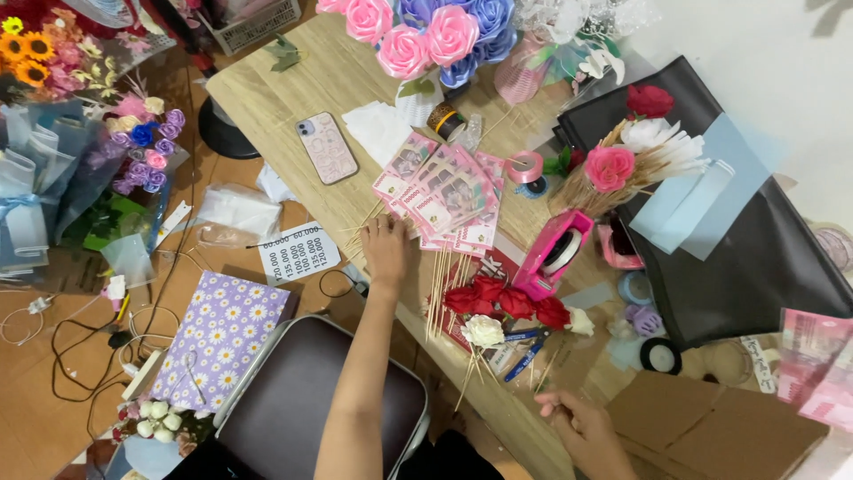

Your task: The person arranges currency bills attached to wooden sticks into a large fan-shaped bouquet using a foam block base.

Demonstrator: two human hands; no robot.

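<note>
Pink paper money on thin sticks (444, 196), fanned out flat on the wooden table (293, 80). Left hand (385, 252) resting just below the fan, right at the stick ends, fingers curled a little on them; hard to tell if any stick is really pinched. Right hand (573, 416) far below the fan, near the table's edge, fingers bent in with a thin stick between them, as far as can be seen.

Just below the fan and a bit right, a bunch of red roses with one white rose (502, 307), also on sticks, lying loose. Right of the fan, a pink tape holder (555, 253). Past that, a small bunch of red, pink and white flowers (635, 147) lying on a black sheet (755, 267). Above the fan, big pink and blue ribbon roses (435, 31). Left of the fan, a phone (327, 148) lying flat. Below and far left of the fan, a purple daisy bag (222, 333) on the floor.

Seems about halfway: money already stuck on sticks and spread out, flowers made. Not yet gathered into one bunch, and no wrapping on.
</note>
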